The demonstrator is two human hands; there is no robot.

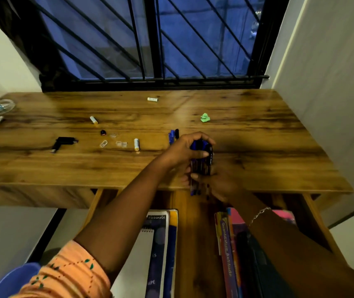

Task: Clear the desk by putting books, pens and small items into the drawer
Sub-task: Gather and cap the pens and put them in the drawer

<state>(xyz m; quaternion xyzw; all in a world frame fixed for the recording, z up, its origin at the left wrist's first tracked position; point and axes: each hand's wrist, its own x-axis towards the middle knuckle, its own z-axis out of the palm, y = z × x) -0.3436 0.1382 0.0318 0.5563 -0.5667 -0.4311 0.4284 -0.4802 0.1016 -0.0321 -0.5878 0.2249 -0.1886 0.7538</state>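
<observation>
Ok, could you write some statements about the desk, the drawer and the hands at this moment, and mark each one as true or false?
1. The left hand and the right hand together hold a bundle of pens. True.
2. The drawer is closed. False: it is pulled open, with books inside.
3. A crumpled green paper lies on the desk. True.
4. No pens are left on the desk. False: two loose pens lie just beyond the left hand.
5. A black USB adapter lies on the left part of the desk. True.
</observation>
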